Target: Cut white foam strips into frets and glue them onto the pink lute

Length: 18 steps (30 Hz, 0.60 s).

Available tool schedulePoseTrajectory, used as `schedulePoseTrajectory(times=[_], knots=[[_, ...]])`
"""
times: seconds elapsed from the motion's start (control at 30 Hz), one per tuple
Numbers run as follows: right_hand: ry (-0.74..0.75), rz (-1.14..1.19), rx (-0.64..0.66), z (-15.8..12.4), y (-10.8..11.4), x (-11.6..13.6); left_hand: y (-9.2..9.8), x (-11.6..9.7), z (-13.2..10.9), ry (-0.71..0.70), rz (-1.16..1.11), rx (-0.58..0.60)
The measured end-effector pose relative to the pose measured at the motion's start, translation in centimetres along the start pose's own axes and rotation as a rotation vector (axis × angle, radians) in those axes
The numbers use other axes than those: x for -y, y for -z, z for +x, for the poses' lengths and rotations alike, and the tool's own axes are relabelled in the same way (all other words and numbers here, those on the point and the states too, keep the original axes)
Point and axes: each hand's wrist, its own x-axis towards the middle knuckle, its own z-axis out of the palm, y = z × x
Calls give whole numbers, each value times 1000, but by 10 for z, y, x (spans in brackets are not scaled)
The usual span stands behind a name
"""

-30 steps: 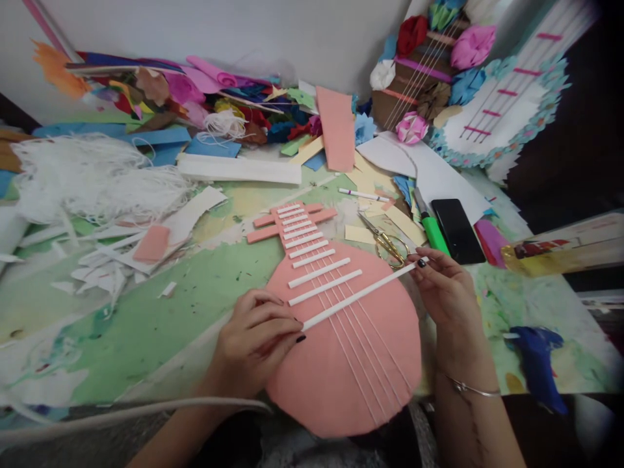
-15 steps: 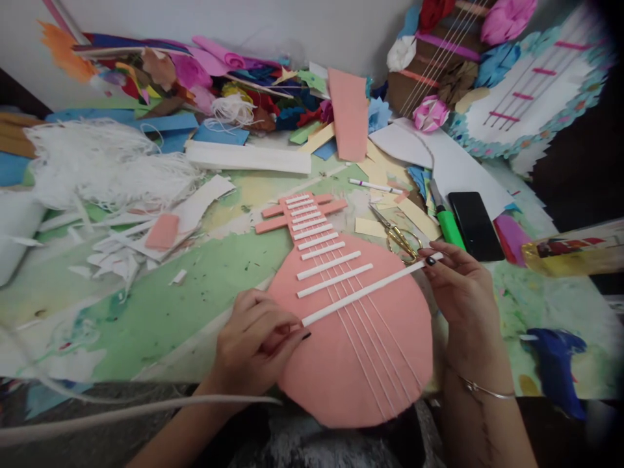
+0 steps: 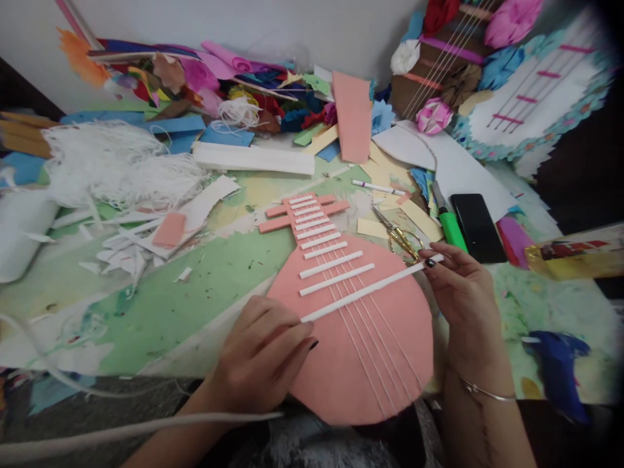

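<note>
A pink paper guitar [image 3: 400,338] lies at the table's front edge, strung with white threads and crossed by several short white paper strips [image 3: 336,279]. Over its body runs a longer white paper strip [image 3: 363,294], slanting up to the right. My right hand [image 3: 461,286] pinches that strip's right end between thumb and fingers, beside gold-handled scissors [image 3: 405,244]. At its left end, my left hand [image 3: 266,351] is closed, thumb against fingers, over the guitar's left edge. Its fingertips meet the strip's end, partly hidden by the hand.
White string [image 3: 112,156] is heaped at the left, near paper scraps [image 3: 127,250]. A phone [image 3: 478,227] and a green-handled cutter [image 3: 451,227] lie at right. Behind are crepe paper and decorated paper guitars [image 3: 531,97]. A blue glue gun [image 3: 558,370] sits at the right edge.
My left hand has shifted slightly right and its fingers have turned over the strip's left end. My right hand keeps its pinch. The view has shifted a little.
</note>
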Motion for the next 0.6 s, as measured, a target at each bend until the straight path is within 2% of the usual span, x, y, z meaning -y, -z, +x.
schedulePoseTrajectory(times=[0.2,0.33,0.47,0.6], knots=[[7,-30,7,1,2,-3,-15,-1,38,-102,116,173],[-6,-6,-1,2,1,-4,-29,-9,61,-223,278,344],[-26,29,16,2,0,-4,-42,-11,74,-287,386,447],[-43,24,19,2,-1,-3,-48,-8,80,-301,398,529]])
